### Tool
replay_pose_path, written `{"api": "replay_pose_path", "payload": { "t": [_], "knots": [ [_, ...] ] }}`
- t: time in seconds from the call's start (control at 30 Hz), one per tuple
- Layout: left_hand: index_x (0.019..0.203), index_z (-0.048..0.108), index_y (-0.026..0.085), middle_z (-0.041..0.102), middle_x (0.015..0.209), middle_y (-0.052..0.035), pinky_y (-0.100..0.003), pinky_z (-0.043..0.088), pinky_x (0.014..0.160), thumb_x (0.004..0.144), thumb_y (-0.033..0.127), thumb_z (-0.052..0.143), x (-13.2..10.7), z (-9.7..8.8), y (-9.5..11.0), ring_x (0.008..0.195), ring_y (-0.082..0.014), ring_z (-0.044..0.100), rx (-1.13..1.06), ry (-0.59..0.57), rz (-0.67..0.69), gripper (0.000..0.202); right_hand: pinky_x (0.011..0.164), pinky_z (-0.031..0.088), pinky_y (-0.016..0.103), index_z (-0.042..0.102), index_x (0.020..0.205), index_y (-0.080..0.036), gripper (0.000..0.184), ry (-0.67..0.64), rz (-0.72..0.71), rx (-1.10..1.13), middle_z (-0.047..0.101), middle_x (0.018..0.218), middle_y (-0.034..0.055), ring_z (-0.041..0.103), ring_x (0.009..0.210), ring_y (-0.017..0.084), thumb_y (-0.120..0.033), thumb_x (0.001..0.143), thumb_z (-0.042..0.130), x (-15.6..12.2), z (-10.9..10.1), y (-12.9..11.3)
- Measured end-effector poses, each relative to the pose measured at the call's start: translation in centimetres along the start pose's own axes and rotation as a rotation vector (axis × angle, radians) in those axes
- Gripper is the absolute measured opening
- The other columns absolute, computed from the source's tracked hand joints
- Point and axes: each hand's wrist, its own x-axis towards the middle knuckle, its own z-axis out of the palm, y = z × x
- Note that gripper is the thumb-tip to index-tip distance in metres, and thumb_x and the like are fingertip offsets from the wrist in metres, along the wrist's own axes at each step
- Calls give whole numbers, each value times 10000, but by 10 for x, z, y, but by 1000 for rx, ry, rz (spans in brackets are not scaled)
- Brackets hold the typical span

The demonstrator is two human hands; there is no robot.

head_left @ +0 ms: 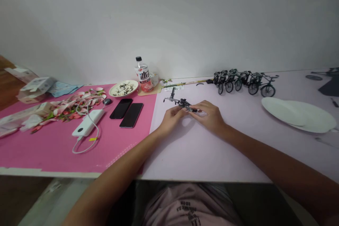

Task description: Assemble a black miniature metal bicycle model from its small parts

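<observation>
Between my two hands, just above the pale tabletop, is a small black model bicycle frame (182, 102), with its handlebar end pointing to the left. My left hand (173, 118) is closed around its near lower side, thumb on top. My right hand (209, 113) pinches the rear end of the frame between thumb and fingers. Whether a tiny part sits in the right fingertips is too small to tell. Beyond my right hand, a row of several finished-looking model bicycles (243, 80) stands upright near the wall.
On the pink mat (127, 152) lie two phones (131, 114), a white power bank (88, 123) with a cable, and scattered petals (71, 107). A bottle (144, 76) and a plate of small parts (123, 88) stand behind. White plates (315, 116) lie at right.
</observation>
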Motion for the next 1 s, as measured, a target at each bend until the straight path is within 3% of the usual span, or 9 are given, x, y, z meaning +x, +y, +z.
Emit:
{"api": "replay_pose_path", "payload": {
  "t": [0.1,0.27,0.43,0.63,0.83,1.0],
  "knots": [
    [829,709,145,740,830,-82,-331,525,811,830,611,749,3,-2,-7,845,-220,685,0,19,14,467,840,597,434,807,1068,-285,180,-88,-60,-21,790,986,76,683,946,270,-361,917,745,-1,3,1],
    [873,698,127,707,809,-52,-276,499,740,811,613,765,9,-7,-16,751,-155,629,-19,52,49,494,833,594,425,787,1148,-274,246,-143,-248,-33,768,1032,79,642,987,264,-338,911,765,-2,7,1],
    [894,692,128,716,805,-53,-291,519,759,815,535,786,12,-9,-19,744,-158,646,-92,86,6,425,803,580,385,778,1132,-275,218,-148,-331,59,767,958,50,645,916,219,-216,1016,602,3,3,1],
    [938,712,120,753,905,-94,-324,538,824,816,476,788,15,-11,-22,822,-187,689,-103,113,-31,385,861,539,433,793,1034,-240,191,-93,-123,-208,776,968,82,637,995,273,-272,1012,606,15,-14,29],
    [904,708,133,731,832,-70,-279,522,735,835,379,752,15,-12,-20,745,-162,663,-88,169,-65,259,844,456,433,812,1011,-228,274,-397,153,-577,792,1046,97,618,1020,302,-294,1018,546,20,-30,53],
    [858,695,141,706,765,-44,-252,486,658,834,315,725,16,-10,-15,661,-135,621,-68,216,-114,179,793,429,413,821,1005,-216,293,-427,187,-671,794,1008,114,615,1012,316,-298,1018,540,20,-33,54]
  ]
}}
